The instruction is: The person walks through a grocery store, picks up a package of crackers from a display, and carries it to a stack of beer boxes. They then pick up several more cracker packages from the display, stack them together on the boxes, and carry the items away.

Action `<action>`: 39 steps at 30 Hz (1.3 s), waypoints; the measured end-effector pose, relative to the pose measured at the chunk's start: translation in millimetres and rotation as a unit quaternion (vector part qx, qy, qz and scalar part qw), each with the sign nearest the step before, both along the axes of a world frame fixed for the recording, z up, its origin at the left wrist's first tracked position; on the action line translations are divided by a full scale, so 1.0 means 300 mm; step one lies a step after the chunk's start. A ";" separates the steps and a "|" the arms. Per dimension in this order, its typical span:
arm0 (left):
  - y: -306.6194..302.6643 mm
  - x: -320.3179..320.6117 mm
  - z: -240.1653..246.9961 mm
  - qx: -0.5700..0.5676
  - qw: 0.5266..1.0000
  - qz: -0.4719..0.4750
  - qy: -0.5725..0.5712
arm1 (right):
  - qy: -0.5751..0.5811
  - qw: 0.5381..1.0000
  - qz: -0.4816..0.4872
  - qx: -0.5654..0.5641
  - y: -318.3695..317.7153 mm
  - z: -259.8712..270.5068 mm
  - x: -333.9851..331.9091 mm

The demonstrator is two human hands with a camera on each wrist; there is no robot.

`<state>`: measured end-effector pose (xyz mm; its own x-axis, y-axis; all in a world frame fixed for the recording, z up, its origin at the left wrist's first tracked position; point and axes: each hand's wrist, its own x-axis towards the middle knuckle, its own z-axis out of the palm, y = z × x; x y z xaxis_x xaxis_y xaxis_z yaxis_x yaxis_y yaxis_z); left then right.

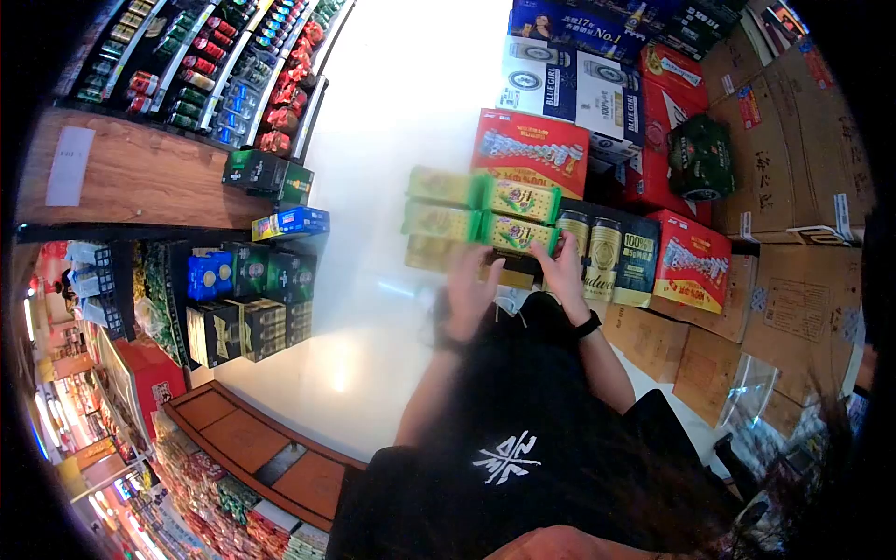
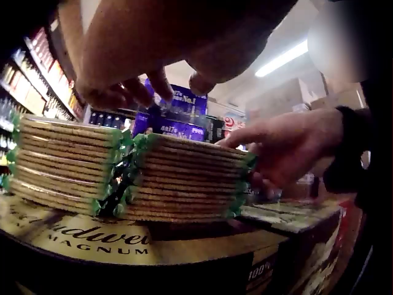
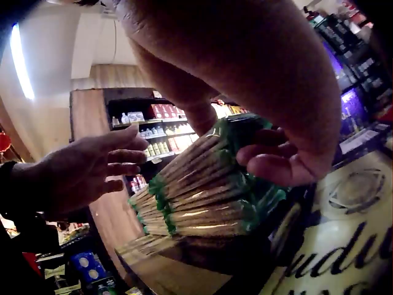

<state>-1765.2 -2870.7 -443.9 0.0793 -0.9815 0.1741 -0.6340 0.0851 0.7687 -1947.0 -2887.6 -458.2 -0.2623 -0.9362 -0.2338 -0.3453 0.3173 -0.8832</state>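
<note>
— Biggest first?

— Pale, shiny shop floor (image 1: pixel 350 299), then brown cardboard cartons (image 1: pixel 793 140) piled along the right.

— And closer in?

— A red printed carton (image 1: pixel 532 140) just beyond the work and, directly beneath, a black-and-gold cardboard beer case (image 1: pixel 602 252). Flat on top, so a fair base, but with edges to respect.

— Location of the biscuits?

— On top of that case: flat rectangular biscuit packs in clear and green plastic film (image 1: pixel 519 232), piled in stacks side by side, ends close together. A blurred column (image 1: pixel 441 222) to the left, a sharper one to the right.

— Now the hands.

— Right hand (image 1: pixel 565 271), with a black wristband (image 1: pixel 588 324): fingers curled round the corner of the near right stack. Strength of grip: impossible to tell. Left hand (image 1: pixel 471 294): fingers apart, clamped on nothing, apparently just off the packs.

— Doing this well?

— Judging by the pose, a matter of squaring the stacks. Probably best to steady with the right, bring the left in flat, and nudge several layers together.

— Smallest worry?

— Crimped green wrapper ends (image 3: pixel 163 206): likely to snag at the seam, so better pushed than pinched.
</note>
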 end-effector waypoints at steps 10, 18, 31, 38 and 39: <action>-0.045 0.010 -0.058 -0.031 0.990 -0.011 -0.137 | 0.179 0.961 0.055 -0.204 -0.110 0.049 -0.078; -0.045 0.012 -0.060 -0.030 0.985 -0.025 -0.165 | 0.246 0.907 0.250 -0.232 -0.239 0.081 -0.064; -0.054 0.000 -0.062 -0.044 0.986 -0.015 -0.157 | 0.212 0.926 0.172 -0.262 -0.253 0.146 -0.056; -0.061 0.009 -0.045 -0.092 0.987 -0.016 -0.131 | 0.082 0.965 0.056 -0.241 -0.162 0.167 -0.038; -0.057 0.012 -0.040 -0.113 0.987 -0.013 -0.114 | 0.077 0.969 0.055 -0.228 -0.140 0.175 -0.026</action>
<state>-1761.7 -2887.8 -456.0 -0.0108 -0.9171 0.3985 -0.7834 0.2554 0.5666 -1954.7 -2929.6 -405.6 -0.1544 -0.9570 0.2456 -0.4940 -0.1405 -0.8580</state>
